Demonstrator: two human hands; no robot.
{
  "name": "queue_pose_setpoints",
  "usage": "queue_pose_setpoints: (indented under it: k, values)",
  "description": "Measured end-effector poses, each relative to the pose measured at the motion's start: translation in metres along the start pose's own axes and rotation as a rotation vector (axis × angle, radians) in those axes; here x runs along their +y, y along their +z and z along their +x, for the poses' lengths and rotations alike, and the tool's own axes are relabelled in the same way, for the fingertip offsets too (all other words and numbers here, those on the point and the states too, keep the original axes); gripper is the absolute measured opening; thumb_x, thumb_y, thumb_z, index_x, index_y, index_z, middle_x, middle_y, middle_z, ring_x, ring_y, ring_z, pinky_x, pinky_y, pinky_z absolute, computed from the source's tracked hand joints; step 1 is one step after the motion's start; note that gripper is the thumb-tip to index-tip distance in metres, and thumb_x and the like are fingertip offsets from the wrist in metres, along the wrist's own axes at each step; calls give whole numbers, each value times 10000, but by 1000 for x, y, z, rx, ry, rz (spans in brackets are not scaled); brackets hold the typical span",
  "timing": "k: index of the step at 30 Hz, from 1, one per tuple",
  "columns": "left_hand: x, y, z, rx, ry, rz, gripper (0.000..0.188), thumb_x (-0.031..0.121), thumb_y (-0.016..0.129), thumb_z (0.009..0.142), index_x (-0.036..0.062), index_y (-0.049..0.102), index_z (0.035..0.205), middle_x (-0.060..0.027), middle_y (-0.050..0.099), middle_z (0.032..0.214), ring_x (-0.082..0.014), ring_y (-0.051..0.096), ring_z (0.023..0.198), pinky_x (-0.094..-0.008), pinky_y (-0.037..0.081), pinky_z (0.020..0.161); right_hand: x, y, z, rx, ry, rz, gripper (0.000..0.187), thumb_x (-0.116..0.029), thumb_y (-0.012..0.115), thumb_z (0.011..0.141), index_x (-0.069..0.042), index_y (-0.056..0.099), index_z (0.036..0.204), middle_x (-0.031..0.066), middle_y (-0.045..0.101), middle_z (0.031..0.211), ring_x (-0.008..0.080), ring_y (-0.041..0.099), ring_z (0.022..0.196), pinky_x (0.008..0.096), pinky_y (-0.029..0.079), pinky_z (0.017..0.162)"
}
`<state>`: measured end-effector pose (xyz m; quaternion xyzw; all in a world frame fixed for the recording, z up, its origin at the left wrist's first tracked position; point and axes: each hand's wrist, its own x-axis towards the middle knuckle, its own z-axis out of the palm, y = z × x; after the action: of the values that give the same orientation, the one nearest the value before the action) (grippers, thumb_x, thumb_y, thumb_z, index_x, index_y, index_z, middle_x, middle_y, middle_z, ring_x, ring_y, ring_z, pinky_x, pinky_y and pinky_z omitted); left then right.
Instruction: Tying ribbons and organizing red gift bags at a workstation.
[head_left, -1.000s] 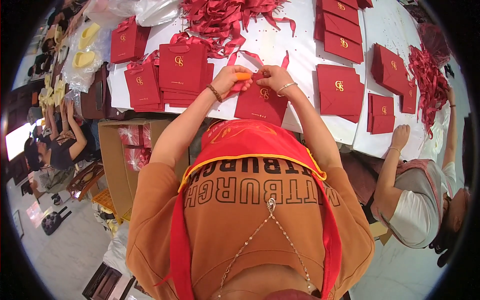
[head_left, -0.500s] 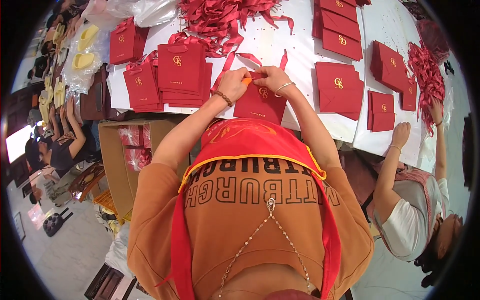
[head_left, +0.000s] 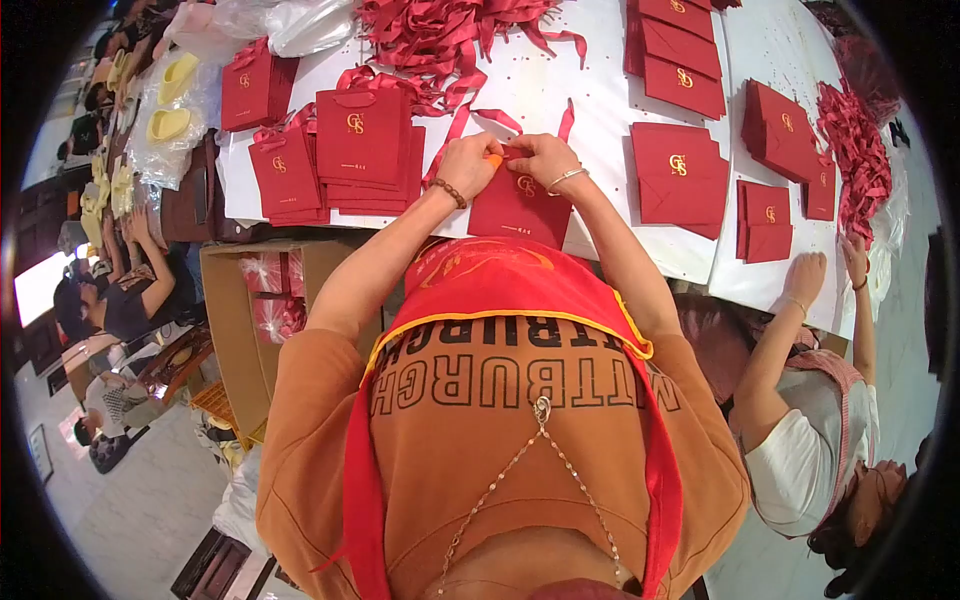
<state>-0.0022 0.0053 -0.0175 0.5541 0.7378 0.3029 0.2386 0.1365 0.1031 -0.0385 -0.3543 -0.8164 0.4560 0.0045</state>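
A loose orange-brown shirt [head_left: 500, 470] with wide sleeves [head_left: 308, 415] and dark block lettering [head_left: 510, 380] sits under a red apron [head_left: 435, 290] with yellow edging [head_left: 647, 351] and red straps [head_left: 663, 490], alongside a long beaded necklace [head_left: 543, 408], brown bead bracelet [head_left: 450, 192] and thin pale bangle [head_left: 568, 177].

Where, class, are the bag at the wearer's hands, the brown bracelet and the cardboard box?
Bag [head_left: 520, 209], head view: middle of the front.
Brown bracelet [head_left: 450, 192], head view: its beads.
Box [head_left: 243, 375], head view: bare wall.
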Motion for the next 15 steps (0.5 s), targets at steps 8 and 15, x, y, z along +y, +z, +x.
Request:
queue_pose_setpoints:
  k: [8,15]
  values:
    - [27,-5,-1,-108,93,154,194,149,511,732,80,624,873,-180,613,797,-347,598,737,-440,472,650,-22,3,-2,6,-13,-135,263,-174,527,692,-111,635,924,159,625,844,337,598,801,416,470,700]
    - [27,-6,8,-31,52,160,149,178,576,675,63,598,768,-153,609,751,-337,591,734,-419,450,624,-7,3,-10,35,-32,229,202,-71,625,716,-22,577,906,107,639,768,167,608,671,293,464,605]
